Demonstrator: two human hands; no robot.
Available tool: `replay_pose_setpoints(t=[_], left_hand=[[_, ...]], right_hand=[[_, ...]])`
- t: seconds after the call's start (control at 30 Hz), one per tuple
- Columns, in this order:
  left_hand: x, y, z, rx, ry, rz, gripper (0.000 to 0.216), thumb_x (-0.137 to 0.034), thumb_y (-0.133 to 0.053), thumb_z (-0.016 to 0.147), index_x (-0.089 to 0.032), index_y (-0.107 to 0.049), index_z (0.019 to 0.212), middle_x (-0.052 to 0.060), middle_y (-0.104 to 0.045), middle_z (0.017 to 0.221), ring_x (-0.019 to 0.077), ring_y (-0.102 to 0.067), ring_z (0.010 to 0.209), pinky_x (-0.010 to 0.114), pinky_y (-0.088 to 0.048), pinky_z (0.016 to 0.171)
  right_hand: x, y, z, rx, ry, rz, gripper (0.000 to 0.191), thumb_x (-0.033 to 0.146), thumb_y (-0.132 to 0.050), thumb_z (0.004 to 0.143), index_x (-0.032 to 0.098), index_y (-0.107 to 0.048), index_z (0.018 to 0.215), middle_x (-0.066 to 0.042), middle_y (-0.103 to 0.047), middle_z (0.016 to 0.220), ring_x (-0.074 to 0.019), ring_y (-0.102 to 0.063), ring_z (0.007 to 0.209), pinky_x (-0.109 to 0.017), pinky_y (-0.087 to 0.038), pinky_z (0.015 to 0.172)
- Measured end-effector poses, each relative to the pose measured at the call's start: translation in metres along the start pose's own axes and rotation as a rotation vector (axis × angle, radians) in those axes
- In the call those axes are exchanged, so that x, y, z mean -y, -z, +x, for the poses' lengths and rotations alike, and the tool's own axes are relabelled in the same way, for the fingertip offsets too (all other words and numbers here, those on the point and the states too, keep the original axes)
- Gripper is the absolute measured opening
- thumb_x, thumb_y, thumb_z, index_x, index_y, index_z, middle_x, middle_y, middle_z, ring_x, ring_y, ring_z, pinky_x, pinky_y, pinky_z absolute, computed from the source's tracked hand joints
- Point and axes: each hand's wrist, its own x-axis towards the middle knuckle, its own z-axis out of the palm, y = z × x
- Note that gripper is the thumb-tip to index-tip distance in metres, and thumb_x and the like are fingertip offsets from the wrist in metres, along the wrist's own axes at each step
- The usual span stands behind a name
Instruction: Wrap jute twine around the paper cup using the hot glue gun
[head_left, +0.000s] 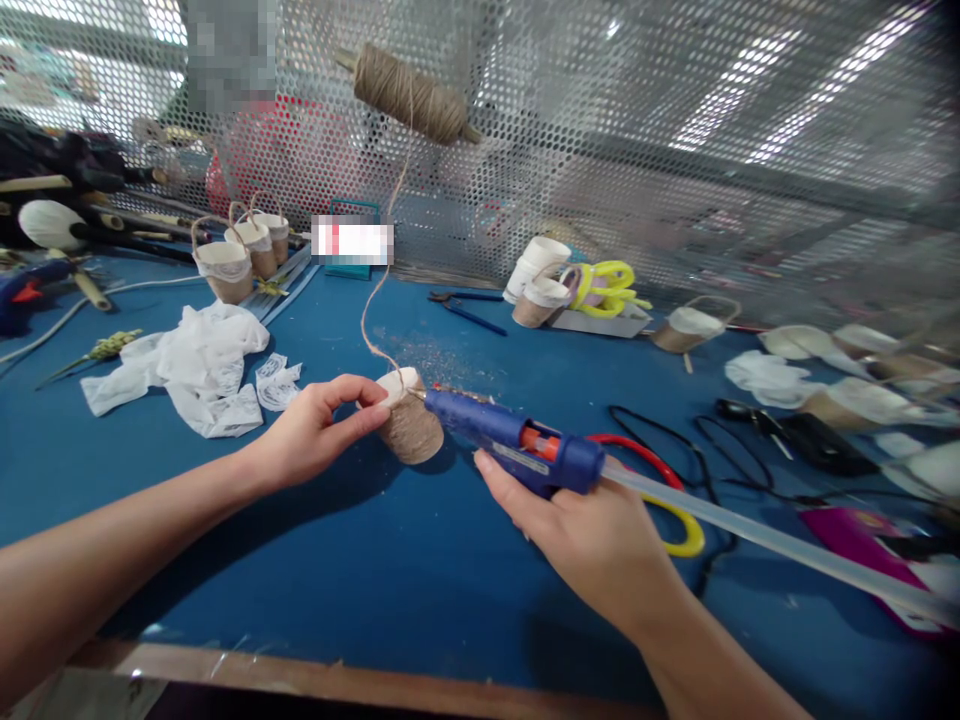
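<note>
My left hand [319, 432] pinches the rim of a small paper cup [409, 420] half wrapped in jute twine, tipped on its side above the blue table [360, 590]. My right hand [592, 535] grips a blue hot glue gun [517, 442], its nozzle touching the cup where the twine meets it. A clear glue stick [765, 535] sticks out of the gun's back. A strand of twine [379, 300] runs from the cup up to a twine spool [409, 95] on the mesh panel.
White lace scraps [187, 370] lie at the left. Finished twine cups with handles [232, 255] stand behind them. Red and yellow scissors [667, 490], black cables, more cups [540, 290] and pliers [465, 305] sit to the right and behind. Another person sits beyond the mesh.
</note>
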Motion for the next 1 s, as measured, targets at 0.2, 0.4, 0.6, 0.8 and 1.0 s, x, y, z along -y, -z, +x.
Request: replay_pose_setpoints(t=[0.2,0.4,0.6,0.8,1.0], left_hand=[[-0.0022,0.0001,0.0007,0.007,-0.014,0.005,0.020,-0.030,-0.049,0.083,-0.014,-0.060,0.083,0.006,-0.066,0.086,0.0166,-0.058,0.080,0.030,-0.045,0.077],[-0.0026,-0.0001,0.0007,0.005,0.001,-0.003,0.019,-0.028,-0.050,0.083,-0.013,-0.061,0.084,0.006,-0.066,0.085,0.0158,-0.058,0.079,0.030,-0.046,0.076],[-0.0012,0.0001,0.0008,0.011,0.006,-0.013,0.021,-0.031,-0.049,0.082,-0.014,-0.060,0.084,0.007,-0.064,0.089,0.0179,-0.057,0.083,0.031,-0.044,0.079],[-0.0020,0.0003,0.0010,0.012,0.004,0.001,0.020,-0.032,-0.049,0.083,-0.015,-0.059,0.082,0.006,-0.064,0.086,0.0172,-0.056,0.080,0.031,-0.044,0.077],[-0.0010,0.0003,0.0005,0.003,-0.007,0.006,0.019,-0.031,-0.050,0.083,-0.015,-0.060,0.082,0.005,-0.065,0.086,0.0171,-0.057,0.083,0.031,-0.044,0.078]], right_hand=[[0.0031,0.0002,-0.0015,0.008,0.011,0.024,0.017,0.017,-0.052,0.077,0.021,-0.066,0.067,-0.001,-0.065,0.053,-0.0176,-0.063,0.048,-0.025,-0.053,0.048],[0.0037,0.0040,0.0024,0.023,0.003,0.029,0.018,0.015,-0.052,0.076,0.022,-0.065,0.067,0.000,-0.065,0.053,-0.0176,-0.063,0.048,-0.026,-0.054,0.049],[0.0059,0.0027,0.0017,0.007,-0.003,0.051,0.019,0.014,-0.051,0.077,0.021,-0.064,0.065,0.001,-0.062,0.048,-0.0158,-0.060,0.043,-0.023,-0.051,0.043],[0.0076,0.0026,0.0015,0.029,-0.001,0.070,0.021,0.012,-0.050,0.076,0.023,-0.063,0.063,0.001,-0.061,0.047,-0.0161,-0.059,0.042,-0.024,-0.052,0.044],[0.0069,0.0032,0.0019,0.026,-0.002,0.090,0.019,0.014,-0.051,0.076,0.022,-0.064,0.066,0.000,-0.065,0.053,-0.0164,-0.062,0.045,-0.024,-0.054,0.046]])
